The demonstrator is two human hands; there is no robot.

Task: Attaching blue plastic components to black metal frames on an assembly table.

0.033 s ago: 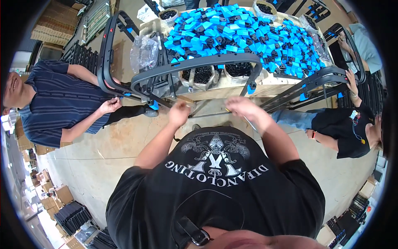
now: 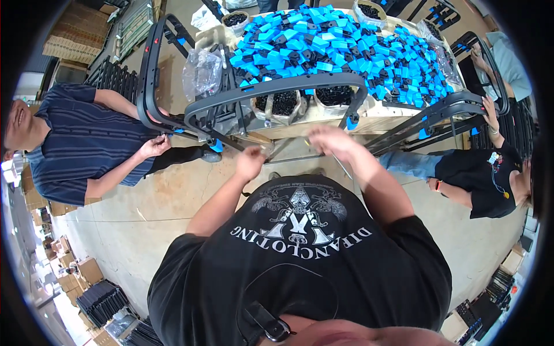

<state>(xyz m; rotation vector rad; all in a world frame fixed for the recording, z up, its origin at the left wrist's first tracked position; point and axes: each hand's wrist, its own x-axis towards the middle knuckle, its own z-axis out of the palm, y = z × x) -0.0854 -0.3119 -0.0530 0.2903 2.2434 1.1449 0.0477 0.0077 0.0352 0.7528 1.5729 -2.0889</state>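
Observation:
My left hand (image 2: 252, 162) is closed, fingertips pinched together in front of the black metal frame (image 2: 271, 85); what they hold, if anything, is too small to make out. To its right, my right hand (image 2: 333, 143) is blurred by motion, with its fingers curled around a thin silvery tool (image 2: 344, 168) whose shaft runs back under the wrist. A yellowish bit shows at those fingertips. The frame's curved bar arches beyond both hands, with blue fittings (image 2: 216, 145) on its lower ends.
Behind the frame, a wooden table (image 2: 323, 125) bears a heap of blue and black plastic pieces (image 2: 323, 43) and tubs of black parts (image 2: 279, 105). People stand at left (image 2: 86, 138) and right (image 2: 473, 179) beside other black frames (image 2: 147, 86). Cardboard boxes (image 2: 89, 269) lie behind me at left.
My right hand has moved slightly left and away from me, the thin tool moving with it. My left hand has shifted only a little.

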